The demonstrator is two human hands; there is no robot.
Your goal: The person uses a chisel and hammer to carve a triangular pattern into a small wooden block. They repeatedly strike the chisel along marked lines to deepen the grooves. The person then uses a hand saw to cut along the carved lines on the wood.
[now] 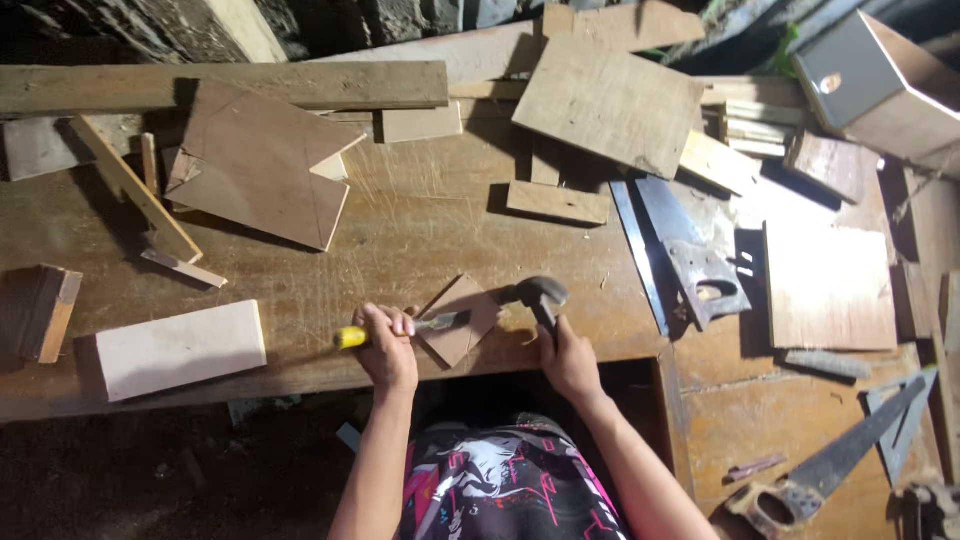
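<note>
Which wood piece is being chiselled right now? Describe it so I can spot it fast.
Start at the near edge of the workbench, in front of the person. Between the left hand holding a yellow-handled chisel and the right hand holding a hammer lies a small thin square. Unlike the boards around it, it sits turned like a diamond.

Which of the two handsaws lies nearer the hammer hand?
The handsaw just right of the right hand, handle toward the person; the other handsaw lies at the bench's far-right corner.

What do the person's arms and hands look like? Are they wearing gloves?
No gloves. The left hand and the right hand are bare, and both forearms are uncovered, with no sleeves, watch or rings showing. Between the arms is a dark garment with a pink and white print.
</note>
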